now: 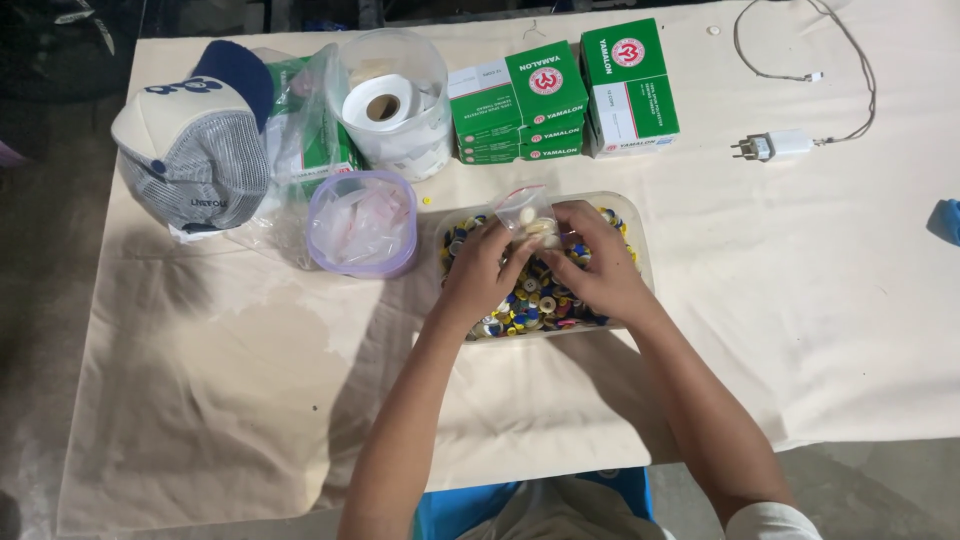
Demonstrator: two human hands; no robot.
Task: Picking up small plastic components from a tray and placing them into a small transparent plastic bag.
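Both hands, left hand point(483, 268) and right hand point(592, 262), hold a small clear bag point(527, 215) of pale buttons above the button tray point(641, 250); filling appears underway.

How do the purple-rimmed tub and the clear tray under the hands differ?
The purple-rimmed tub is squarish and small; the clear tray is longer and rectangular. The tub holds small clear bags; the tray holds many coloured buttons. Nobody touches the tub, while the left hand and right hand hold a small clear bag over the tray. Both are see-through plastic on the cloth-covered table.
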